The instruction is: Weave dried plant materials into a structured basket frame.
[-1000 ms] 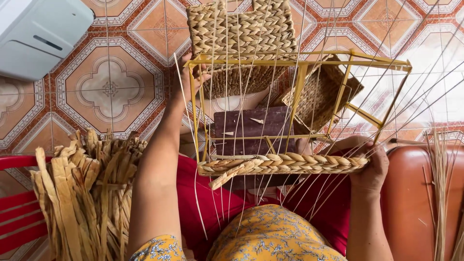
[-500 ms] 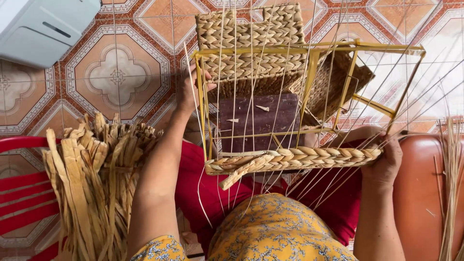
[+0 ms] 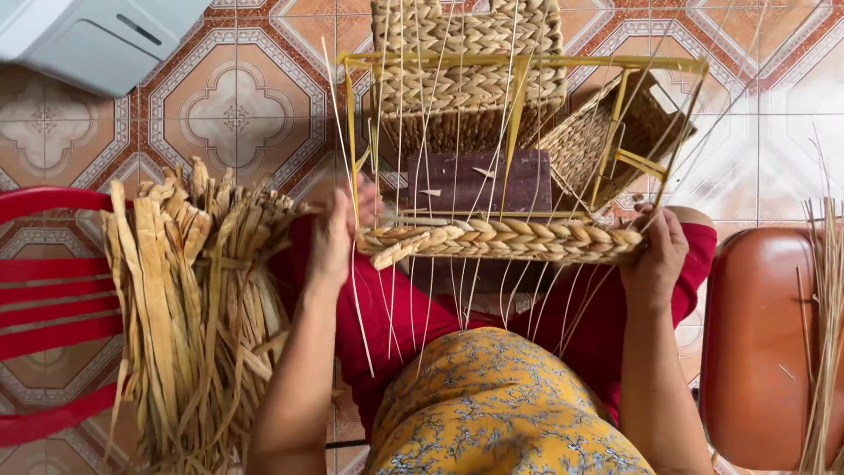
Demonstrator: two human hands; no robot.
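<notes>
Head view: left hand [image 3: 332, 236] and right hand [image 3: 652, 255], each grip clenched, grasp opposite ends of the braided rim [image 3: 501, 241] on the yellow wire frame [image 3: 519, 63], resting on the lap. Weaving appears underway; the next pass likely requires feeding the loose strands [image 3: 413, 290].

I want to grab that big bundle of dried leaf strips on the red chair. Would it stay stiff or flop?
The bundle of dried leaf strips would probably flop and splay: its ends already fan out loosely. It looks light, being thin and dry. Loose strips may well slip out.

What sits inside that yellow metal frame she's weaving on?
Inside the yellow metal frame lies a dark purple-brown block. Thin pale strands cross it; the braided straw band covers its near edge.
</notes>
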